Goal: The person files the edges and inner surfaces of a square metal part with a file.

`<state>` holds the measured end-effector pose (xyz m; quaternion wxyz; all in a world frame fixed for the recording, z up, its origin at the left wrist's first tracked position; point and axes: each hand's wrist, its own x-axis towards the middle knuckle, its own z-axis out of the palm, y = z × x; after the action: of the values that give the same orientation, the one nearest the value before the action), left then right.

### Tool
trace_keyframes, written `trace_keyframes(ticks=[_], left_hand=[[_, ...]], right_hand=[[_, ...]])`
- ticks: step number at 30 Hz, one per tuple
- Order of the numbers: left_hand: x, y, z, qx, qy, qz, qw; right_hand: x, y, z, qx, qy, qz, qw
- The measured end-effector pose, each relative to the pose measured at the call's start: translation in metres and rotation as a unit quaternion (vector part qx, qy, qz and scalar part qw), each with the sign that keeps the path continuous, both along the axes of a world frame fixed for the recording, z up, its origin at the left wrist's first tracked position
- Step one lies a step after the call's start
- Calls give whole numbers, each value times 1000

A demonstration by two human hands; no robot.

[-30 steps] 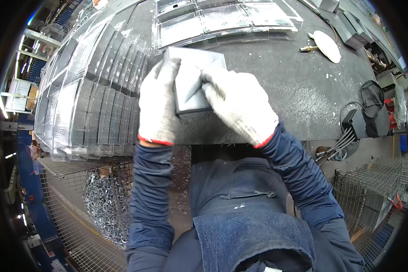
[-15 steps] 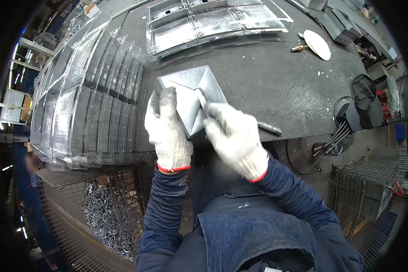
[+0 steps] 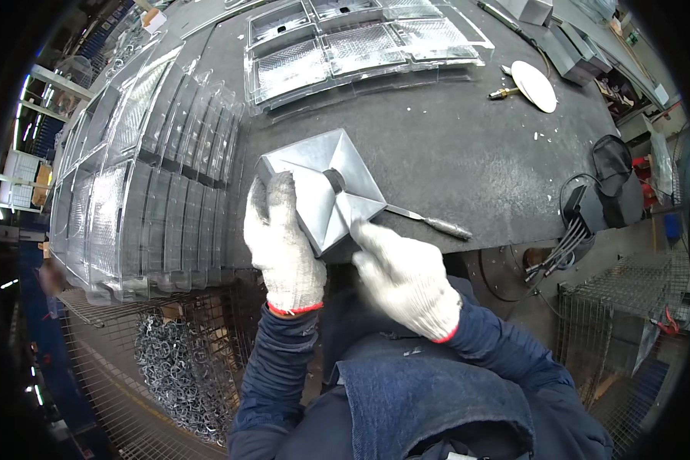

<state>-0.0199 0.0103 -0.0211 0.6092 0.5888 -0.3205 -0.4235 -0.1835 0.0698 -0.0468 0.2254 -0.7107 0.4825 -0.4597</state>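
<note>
My left hand point(image 3: 280, 234), in a white knit glove with a red cuff, grips a square grey sheet-metal piece point(image 3: 314, 172) by its left side. Its faces slope in like a shallow funnel toward a small dark round hole point(image 3: 334, 180) in the middle. My right hand point(image 3: 408, 277), gloved the same way and a little blurred, is by the piece's lower right edge. Its thumb and forefinger look apart, and I see nothing between them. Just right of the piece, a slim knife-like tool point(image 3: 445, 228) lies on the dark worktable point(image 3: 468, 165).
Stacked clear plastic trays point(image 3: 149, 184) fill the table's left side. More compartment trays point(image 3: 360, 54) lie at the back. Farther right are a white disc point(image 3: 534, 86) with a brass fitting, and a black bag-like item point(image 3: 615, 172) by cables. Below left, a wire basket holds many metal rings point(image 3: 176, 368).
My right hand has drawn back from the middle of the metal piece to its lower right edge. The hole now shows, and more of the knife-like tool is uncovered.
</note>
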Motion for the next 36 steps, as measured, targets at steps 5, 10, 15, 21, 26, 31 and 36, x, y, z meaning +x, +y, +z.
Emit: trace_keyframes(ticks=[5,10,15,21,26,31,36], left_hand=[[-4,0,16,9,52,-11,999],[-1,-8,13,25,32,0,999],[3,-15,15,12,3,-31,999],[13,-25,11,20,6,-64,998],[31,-38,-2,19,42,-109,993],[22,-20,6,12,-154,-163,974],[-1,34,-13,36,-15,-72,997]], right_hand=[[-23,-27,5,-34,81,27,996],[-27,-37,15,2,214,48,976],[-43,-30,7,-46,226,31,973],[-38,-36,8,27,192,85,977],[-51,-27,7,43,92,52,993],[-47,-40,10,63,90,18,994],[-38,-37,-1,57,72,27,995]])
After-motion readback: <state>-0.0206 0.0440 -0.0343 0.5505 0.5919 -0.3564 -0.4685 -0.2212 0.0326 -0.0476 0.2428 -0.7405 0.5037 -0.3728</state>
